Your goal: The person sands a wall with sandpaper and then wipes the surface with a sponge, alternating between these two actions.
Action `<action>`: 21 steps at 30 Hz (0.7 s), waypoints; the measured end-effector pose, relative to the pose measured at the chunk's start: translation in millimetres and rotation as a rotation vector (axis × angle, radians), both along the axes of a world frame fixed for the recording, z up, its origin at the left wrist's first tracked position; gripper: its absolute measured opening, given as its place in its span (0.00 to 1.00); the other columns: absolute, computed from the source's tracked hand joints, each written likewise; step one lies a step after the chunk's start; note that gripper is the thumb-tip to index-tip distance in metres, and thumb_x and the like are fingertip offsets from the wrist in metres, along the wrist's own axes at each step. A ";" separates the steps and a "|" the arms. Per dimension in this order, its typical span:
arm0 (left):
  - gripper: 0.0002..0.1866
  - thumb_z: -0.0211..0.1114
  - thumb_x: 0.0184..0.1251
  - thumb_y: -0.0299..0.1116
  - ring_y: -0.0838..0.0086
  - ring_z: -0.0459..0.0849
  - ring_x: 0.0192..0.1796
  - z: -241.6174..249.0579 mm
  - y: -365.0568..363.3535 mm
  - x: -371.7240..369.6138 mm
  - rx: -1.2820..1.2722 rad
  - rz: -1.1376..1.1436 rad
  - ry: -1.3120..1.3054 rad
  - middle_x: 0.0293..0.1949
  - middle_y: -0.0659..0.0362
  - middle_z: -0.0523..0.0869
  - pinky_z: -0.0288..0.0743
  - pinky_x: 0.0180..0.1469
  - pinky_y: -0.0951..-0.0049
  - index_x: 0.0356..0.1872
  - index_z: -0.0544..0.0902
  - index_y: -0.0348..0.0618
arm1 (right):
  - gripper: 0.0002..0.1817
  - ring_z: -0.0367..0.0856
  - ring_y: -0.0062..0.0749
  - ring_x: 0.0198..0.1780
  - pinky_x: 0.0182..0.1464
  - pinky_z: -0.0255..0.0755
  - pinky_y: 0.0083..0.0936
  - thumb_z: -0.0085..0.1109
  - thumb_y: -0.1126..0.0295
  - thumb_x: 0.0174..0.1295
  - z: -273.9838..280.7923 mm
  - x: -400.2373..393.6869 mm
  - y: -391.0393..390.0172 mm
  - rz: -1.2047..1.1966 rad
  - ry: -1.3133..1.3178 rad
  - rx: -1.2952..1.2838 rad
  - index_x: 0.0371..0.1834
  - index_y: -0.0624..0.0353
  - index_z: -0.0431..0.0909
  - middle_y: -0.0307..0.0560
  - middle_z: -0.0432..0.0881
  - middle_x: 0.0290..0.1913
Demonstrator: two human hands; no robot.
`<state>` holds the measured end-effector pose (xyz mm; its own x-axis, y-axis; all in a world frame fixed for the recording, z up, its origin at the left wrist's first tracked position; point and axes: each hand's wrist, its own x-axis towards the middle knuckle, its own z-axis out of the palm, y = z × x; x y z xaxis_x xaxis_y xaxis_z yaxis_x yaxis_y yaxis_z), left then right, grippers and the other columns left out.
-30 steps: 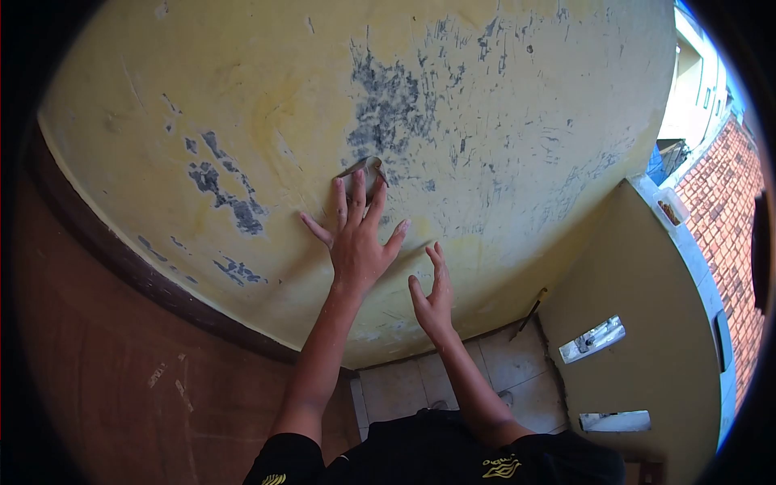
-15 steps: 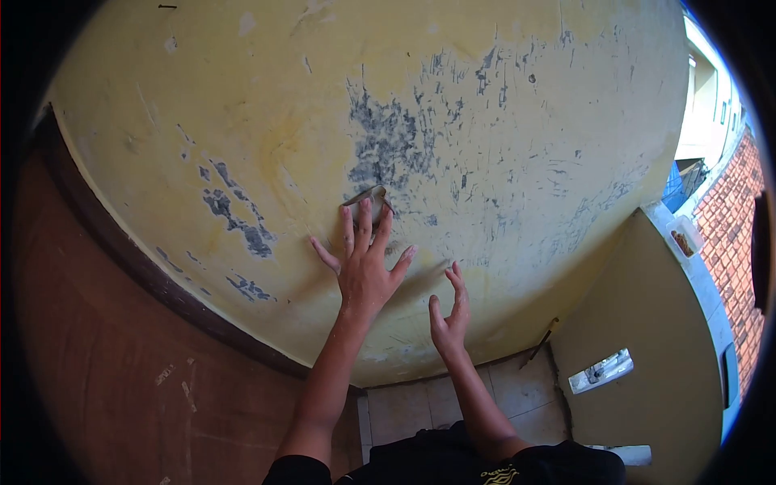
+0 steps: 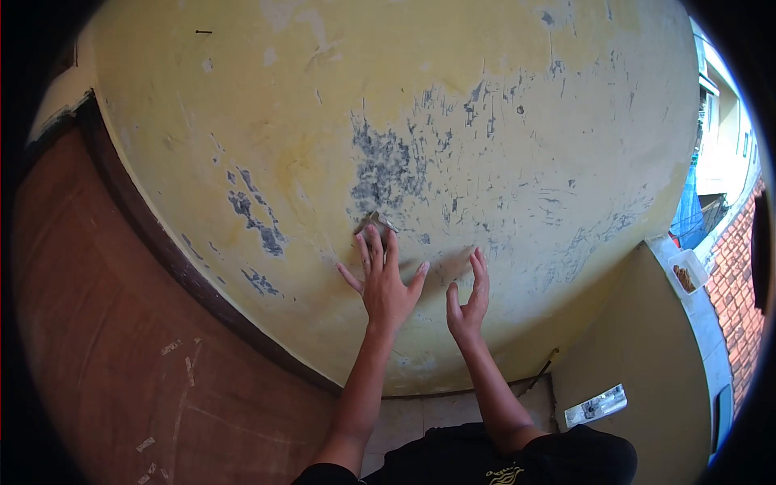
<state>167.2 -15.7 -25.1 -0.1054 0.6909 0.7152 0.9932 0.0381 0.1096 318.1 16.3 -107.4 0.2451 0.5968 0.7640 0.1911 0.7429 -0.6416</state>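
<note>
My left hand [image 3: 386, 297] lies against the yellow wall [image 3: 315, 178], fingers spread and fingertips pressing a small piece of sandpaper [image 3: 375, 220] onto it. Most of the sandpaper is hidden under the fingers; its greyish upper edge sticks out, slightly curled. Just above it is a dark grey patch [image 3: 384, 166] where the paint has come off. To the right, my right hand [image 3: 469, 309] is held up by the wall with thumb and fingers apart, holding nothing.
A brown door-like panel [image 3: 121, 323] with a dark frame fills the left side. On the right, a low wall [image 3: 638, 347] carries a clear plastic tub [image 3: 687, 273] with brown contents. A thin dark rod [image 3: 543, 370] leans in the corner. A nail [image 3: 204, 32] juts out high up.
The view has shifted, so the wall sits lower and further right in it. My left hand stays pressed on the sandpaper below the grey patch; my right hand stays open beside it.
</note>
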 end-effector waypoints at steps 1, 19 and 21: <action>0.51 0.71 0.70 0.62 0.49 0.48 0.91 2.5 1.5 6.0 0.029 -0.010 -0.022 0.89 0.45 0.54 0.24 0.79 0.19 0.85 0.65 0.43 | 0.39 0.59 0.56 0.87 0.86 0.53 0.48 0.58 0.84 0.63 9.6 4.6 7.4 -0.009 -0.017 0.041 0.82 0.62 0.66 0.62 0.64 0.85; 0.50 0.66 0.74 0.54 0.49 0.46 0.91 11.7 28.8 21.8 0.090 -0.055 -0.172 0.89 0.41 0.52 0.25 0.84 0.30 0.87 0.55 0.35 | 0.36 0.53 0.55 0.90 0.87 0.39 0.53 0.66 0.63 0.70 102.7 18.7 81.2 -0.296 -0.351 0.273 0.82 0.55 0.71 0.56 0.63 0.87; 0.49 0.64 0.75 0.55 0.51 0.48 0.91 -14.3 23.4 30.4 0.075 -0.041 -0.195 0.89 0.42 0.53 0.24 0.84 0.30 0.87 0.57 0.35 | 0.37 0.51 0.54 0.90 0.88 0.37 0.53 0.66 0.61 0.71 105.0 19.0 81.6 -0.304 -0.375 0.266 0.83 0.55 0.69 0.56 0.62 0.88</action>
<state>197.6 7.7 -39.4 -0.2199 0.6429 0.7337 0.9535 -0.0174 0.3010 337.2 97.9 -2.4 0.0585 0.3158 0.9470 0.6019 0.7456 -0.2858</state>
